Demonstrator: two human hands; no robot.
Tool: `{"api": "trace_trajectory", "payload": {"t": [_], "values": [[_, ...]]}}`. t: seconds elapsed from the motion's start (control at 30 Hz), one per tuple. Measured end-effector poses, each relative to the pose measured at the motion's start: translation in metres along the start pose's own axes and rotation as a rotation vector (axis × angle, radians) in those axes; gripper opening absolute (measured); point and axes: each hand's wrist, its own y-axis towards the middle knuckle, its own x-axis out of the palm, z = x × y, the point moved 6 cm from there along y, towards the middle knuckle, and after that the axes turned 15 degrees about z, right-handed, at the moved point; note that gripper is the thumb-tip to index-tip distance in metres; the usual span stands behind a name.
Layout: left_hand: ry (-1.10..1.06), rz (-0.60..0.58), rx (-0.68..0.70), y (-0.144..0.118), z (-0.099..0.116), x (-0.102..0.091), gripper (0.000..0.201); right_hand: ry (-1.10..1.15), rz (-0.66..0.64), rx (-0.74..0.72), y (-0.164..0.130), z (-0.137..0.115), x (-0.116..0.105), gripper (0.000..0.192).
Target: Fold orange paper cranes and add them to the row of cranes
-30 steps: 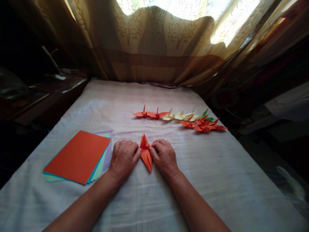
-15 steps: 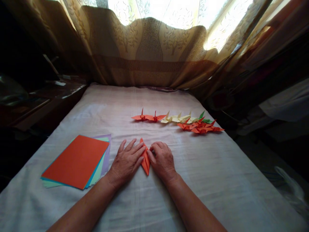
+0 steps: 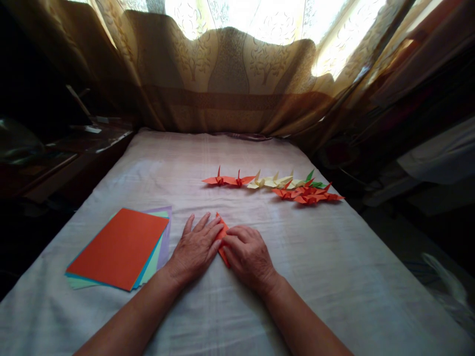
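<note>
A narrow, pointed piece of folded orange paper [image 3: 223, 230] lies on the cloth between my hands, partly covered by them. My left hand [image 3: 193, 248] rests flat with its fingers spread, the fingertips and thumb holding down the paper's left side. From the right, my right hand [image 3: 249, 253] reaches over the paper with curled fingers, its thumb and fingertips closed on the right-hand edge. The exact grip of those fingertips is partly hidden.
Left of my hands lies a stack of coloured paper sheets [image 3: 118, 249], orange on top. Farther back on the white cloth [image 3: 178, 163] stand several folded paper cranes [image 3: 313, 194] in orange, cream and green. A curtain [image 3: 226, 89] hangs behind the far edge.
My right hand has shifted left and toward me over the folded paper, covering more of its lower part. My left hand stays nearly in place.
</note>
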Motion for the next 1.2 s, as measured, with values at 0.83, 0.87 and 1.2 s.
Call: {"api": "trace_trajectory", "payload": {"t": [0.83, 0.87, 1.2], "values": [[0.072, -0.068, 0.092, 0.052, -0.010, -0.006, 0.023, -0.101, -0.184, -0.056, -0.024, -0.002, -0.002, 0.026], [0.079, -0.075, 0.121, 0.056, -0.009, -0.008, 0.020, -0.098, -0.178, -0.040, -0.022, -0.002, -0.004, 0.025], [0.125, -0.111, 0.026, 0.042, -0.012, -0.024, 0.017, -0.218, -0.163, 0.031, -0.018, 0.007, -0.016, 0.019]]}}
